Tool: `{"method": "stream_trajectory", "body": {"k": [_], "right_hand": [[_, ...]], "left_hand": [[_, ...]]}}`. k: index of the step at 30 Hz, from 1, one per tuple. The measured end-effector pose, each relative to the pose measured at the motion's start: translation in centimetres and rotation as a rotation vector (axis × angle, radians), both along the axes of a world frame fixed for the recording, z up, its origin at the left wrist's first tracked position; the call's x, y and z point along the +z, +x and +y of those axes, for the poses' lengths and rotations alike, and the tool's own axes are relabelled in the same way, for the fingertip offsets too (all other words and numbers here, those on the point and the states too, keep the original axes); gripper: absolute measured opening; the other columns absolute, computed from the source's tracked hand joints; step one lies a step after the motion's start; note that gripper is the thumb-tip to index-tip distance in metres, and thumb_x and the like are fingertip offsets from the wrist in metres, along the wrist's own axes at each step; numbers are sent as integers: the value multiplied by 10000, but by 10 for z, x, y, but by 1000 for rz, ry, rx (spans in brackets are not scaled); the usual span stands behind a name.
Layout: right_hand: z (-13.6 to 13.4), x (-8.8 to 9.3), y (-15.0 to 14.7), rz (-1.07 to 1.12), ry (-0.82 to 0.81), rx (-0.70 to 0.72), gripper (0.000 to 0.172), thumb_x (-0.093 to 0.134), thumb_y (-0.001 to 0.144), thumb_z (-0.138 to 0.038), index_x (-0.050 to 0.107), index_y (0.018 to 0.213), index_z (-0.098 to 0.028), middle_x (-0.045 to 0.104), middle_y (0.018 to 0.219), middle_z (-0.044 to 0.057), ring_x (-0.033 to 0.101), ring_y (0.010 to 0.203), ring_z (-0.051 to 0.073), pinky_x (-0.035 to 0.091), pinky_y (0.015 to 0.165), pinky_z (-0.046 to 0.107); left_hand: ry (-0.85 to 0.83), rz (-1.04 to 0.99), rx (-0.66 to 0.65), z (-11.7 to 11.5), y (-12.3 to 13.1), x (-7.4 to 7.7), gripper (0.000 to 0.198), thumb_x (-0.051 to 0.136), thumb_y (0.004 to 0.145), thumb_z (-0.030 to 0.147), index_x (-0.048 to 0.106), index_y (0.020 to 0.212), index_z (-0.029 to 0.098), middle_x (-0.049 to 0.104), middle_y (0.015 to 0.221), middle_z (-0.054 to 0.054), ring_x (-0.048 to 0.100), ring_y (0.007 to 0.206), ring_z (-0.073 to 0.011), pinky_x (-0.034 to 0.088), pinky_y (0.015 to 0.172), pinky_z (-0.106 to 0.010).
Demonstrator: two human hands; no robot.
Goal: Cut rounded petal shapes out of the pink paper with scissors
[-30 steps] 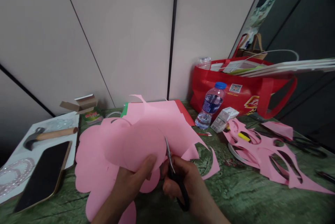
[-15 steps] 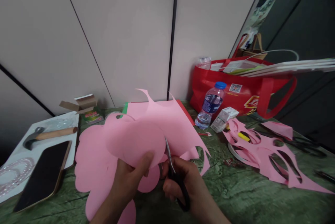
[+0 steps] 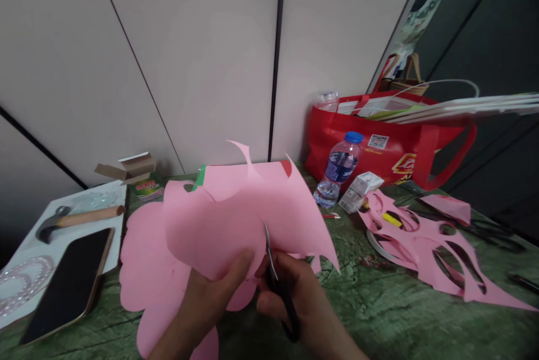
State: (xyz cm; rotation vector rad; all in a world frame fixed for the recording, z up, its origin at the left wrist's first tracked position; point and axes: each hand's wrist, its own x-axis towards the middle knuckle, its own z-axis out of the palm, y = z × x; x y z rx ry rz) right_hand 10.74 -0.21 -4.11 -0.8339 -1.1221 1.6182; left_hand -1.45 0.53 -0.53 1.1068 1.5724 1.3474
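A sheet of pink paper [image 3: 206, 231] with curved cut edges is pinched in my left hand [image 3: 214, 292], thumb on top. My right hand [image 3: 295, 287] grips black-handled scissors [image 3: 283, 298], whose blades meet the sheet near its middle. Thin curved points of paper stick up at its far side. Under and left of it, rounded pink paper cutouts [image 3: 145, 247] lie on the table. The lower blade is hidden by the sheet.
On the left are a hammer [image 3: 84, 216], a phone [image 3: 69, 284] and an opened small box [image 3: 145, 185]. To the right stand a water bottle [image 3: 339, 169], a white carton [image 3: 361, 191] and a red bag [image 3: 379, 146]. Pink paper scraps [image 3: 425, 247] lie nearer.
The pink sheet has turned and tilted in my left hand, its far points shifting right. The scissors and right hand have moved slightly left.
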Motion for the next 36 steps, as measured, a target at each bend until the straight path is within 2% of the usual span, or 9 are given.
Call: {"method": "stream_trajectory", "body": {"k": [6, 9, 15, 21, 28, 36], "right_hand": [[0, 4, 2, 5, 33, -12, 416, 813, 518, -408, 514, 679, -168, 449, 560, -55, 344, 498, 91, 238, 450, 218], [0, 2, 2, 3, 35, -2, 433, 799, 521, -447, 516, 698, -172, 440, 557, -56, 341, 495, 95, 231, 448, 226], [0, 1, 3, 11, 37, 6, 428, 779, 546, -467, 523, 713, -167, 407, 558, -66, 301, 499, 91, 209, 453, 229], [1, -2, 2, -5, 31, -5, 439, 789, 520, -470, 521, 707, -176, 411, 552, -64, 296, 491, 92, 193, 447, 230], [2, -7, 2, 4, 35, -5, 398, 779, 548, -440, 517, 715, -191, 425, 573, -56, 303, 497, 96, 200, 445, 232], [2, 3, 2, -24, 54, 9, 445, 749, 543, -530, 501, 685, -189, 410, 552, -56, 311, 481, 95, 206, 433, 227]], "left_hand": [[3, -68, -40, -1, 0, 0, 249, 687, 567, 329, 595, 748, 185, 707, 730, -45, 665, 770, -231, 545, 669, -295], [-14, -64, -53, -1, -1, -1, 236, 689, 572, 354, 590, 701, 183, 701, 732, -59, 662, 766, -239, 546, 665, -310], [-5, -17, -75, 0, -4, -2, 237, 701, 569, 388, 582, 635, 195, 593, 541, 2, 652, 734, -248, 540, 657, -328], [-7, 1, -62, 0, -4, -2, 259, 694, 569, 406, 581, 666, 194, 617, 573, -16, 649, 717, -252, 535, 632, -334], [16, 7, -65, 1, -4, 1, 267, 665, 576, 383, 571, 740, 194, 685, 716, -55, 655, 749, -250, 534, 646, -323], [43, 7, -57, 1, -3, 2, 271, 645, 592, 343, 588, 807, 189, 703, 765, -57, 657, 769, -253, 537, 667, -335]]}}
